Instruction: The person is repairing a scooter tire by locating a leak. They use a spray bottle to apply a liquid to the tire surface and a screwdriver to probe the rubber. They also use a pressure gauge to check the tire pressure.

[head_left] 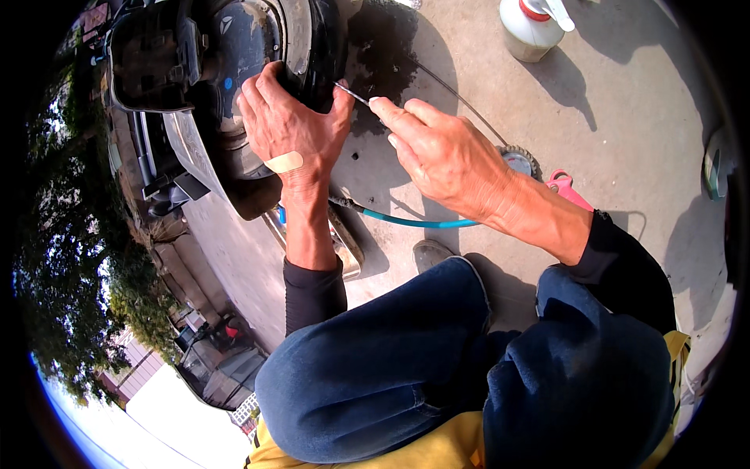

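Note:
A small black tyre [320,39] on a dark wheel hub [244,55] stands at the upper left, part of a vehicle. My left hand [289,129], with a tan plaster at the wrist, lies over the wheel, fingers bent on its side and thumb at the tread, gripping the tyre. From my right hand [445,152] juts a thin metal rod [353,93] that looks twisted, its tip beside my left thumb, close to the tyre. My right fingers are closed round the rod's handle end, which they hide. Whether the tip enters the rubber cannot be made out.
A teal hose [414,223] and a round gauge [519,162] lie on the concrete, near a pink handle [569,187]. A white bottle [531,35] with a red collar stands at the top right. Past my left forearm is a tray [349,248]. Wet stains [383,70] darken the ground.

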### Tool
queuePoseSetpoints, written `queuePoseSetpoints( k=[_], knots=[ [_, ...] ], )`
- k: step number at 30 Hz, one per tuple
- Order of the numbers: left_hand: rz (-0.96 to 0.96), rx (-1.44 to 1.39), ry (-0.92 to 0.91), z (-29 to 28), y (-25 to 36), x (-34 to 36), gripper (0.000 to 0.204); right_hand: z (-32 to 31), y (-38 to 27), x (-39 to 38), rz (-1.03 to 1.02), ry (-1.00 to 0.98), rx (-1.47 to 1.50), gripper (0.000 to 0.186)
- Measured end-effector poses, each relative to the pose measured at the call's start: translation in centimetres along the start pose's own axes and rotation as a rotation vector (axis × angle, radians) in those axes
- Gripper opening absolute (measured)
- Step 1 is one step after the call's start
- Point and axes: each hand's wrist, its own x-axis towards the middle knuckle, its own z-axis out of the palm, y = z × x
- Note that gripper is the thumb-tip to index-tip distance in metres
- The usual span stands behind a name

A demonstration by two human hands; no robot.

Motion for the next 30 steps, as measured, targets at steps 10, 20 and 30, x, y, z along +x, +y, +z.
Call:
queuePoseSetpoints(
  k=[10, 20, 30],
  knots=[
    [-0.007, -0.003, -0.004, -0.2, -0.2, -0.2, 0.077, 0.2, 0.5, 0.1, -0.010, 0.159, 0.106, 0.043],
    [-0.002, -0.006, 0.002, 0.0, -0.4, -0.3, 0.077, -0.1, -0.6, -0.1, 0.160, -0.023, 0.115, 0.045],
    [0.015, -0.009, 0.018, 0.0, -0.4, -0.2, 0.075, 0.9, 0.6, -0.2, -0.021, 0.197, 0.145, 0.040]
  ],
)
